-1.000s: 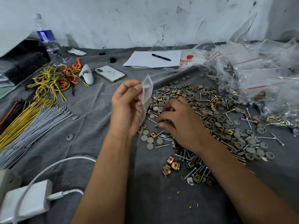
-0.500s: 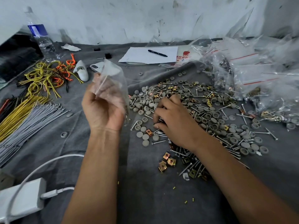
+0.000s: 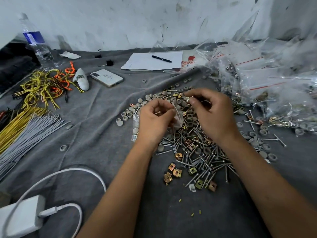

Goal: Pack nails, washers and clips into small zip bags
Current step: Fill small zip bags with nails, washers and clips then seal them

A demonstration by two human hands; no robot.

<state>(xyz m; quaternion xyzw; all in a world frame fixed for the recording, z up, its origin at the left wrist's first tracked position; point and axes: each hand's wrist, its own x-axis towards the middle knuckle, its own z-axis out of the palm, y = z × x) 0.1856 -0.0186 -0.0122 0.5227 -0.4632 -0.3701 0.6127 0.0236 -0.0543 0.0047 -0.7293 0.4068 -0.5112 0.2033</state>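
Note:
A mixed pile lies on the grey cloth: nails [image 3: 200, 157], grey washers [image 3: 151, 100] and brass clips [image 3: 173, 172]. My left hand [image 3: 154, 122] hovers over the pile's left side and grips a small clear zip bag [image 3: 136, 127], which shows on both sides of the hand. Just to its right, my right hand [image 3: 212, 115] has its fingers curled and pinches small metal parts at the fingertips, close to the bag. Which parts they are is too small to tell.
Filled zip bags [image 3: 260, 83] heap up at the right. A phone [image 3: 107, 77], paper with a pen [image 3: 161, 58] and a water bottle [image 3: 36, 43] lie further back. Coloured wires [image 3: 46, 85] and grey ties [image 3: 29, 134] fill the left, a white charger [image 3: 22, 219] the front left.
My left hand has brought the bag down from the raised left position to the pile. My right hand has lifted off the pile and now pinches small parts beside the bag.

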